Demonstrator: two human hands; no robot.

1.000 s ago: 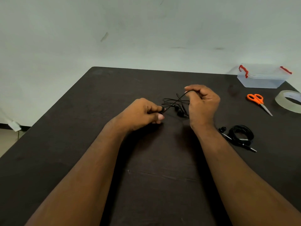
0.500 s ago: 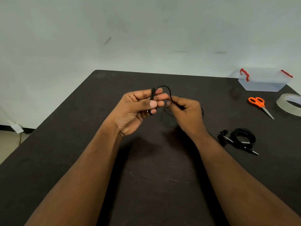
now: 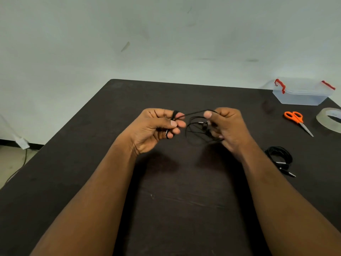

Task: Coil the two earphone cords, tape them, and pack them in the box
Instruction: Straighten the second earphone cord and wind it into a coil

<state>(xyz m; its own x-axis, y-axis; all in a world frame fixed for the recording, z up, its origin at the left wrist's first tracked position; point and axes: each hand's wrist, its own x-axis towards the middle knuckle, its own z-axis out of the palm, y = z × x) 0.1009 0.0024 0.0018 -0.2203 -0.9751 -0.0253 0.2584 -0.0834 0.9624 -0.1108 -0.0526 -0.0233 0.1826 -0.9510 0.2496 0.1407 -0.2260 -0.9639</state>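
A dark surface (image 3: pixel 92 182) fills the lower two thirds of the frame, beneath a pale wall (image 3: pixel 166 34) across the top. Two bare forearms rise from the bottom edge toward the centre, both hands held above the surface.

The left hand (image 3: pixel 156 126), centre-left, has its grip closed on a black earphone cord (image 3: pixel 195 112): the cord is looped around a fingertip and pinched under the thumb, with a short end showing below the curled fingers. The right hand (image 3: pixel 227 126), centre-right, has its grip closed on the same cord, thumb pressed against the forefinger. A taut span of cord runs between the two hands; loose loops hang beneath it, against the right palm, with the earbuds among them.

In the upper right, at the far edge of the surface, stands a clear plastic box (image 3: pixel 302 95) with red latches, its lid on. Just below it, at the right edge of the frame, lies a roll of clear tape (image 3: pixel 324 121), partly cut off. Orange-handled scissors (image 3: pixel 295 118) lie just left of the tape, blades pointing toward the lower right.

A second earphone cord (image 3: pixel 280 156), black and already coiled, lies on the surface at right of centre, beside the right forearm, its plug end trailing toward the lower right.
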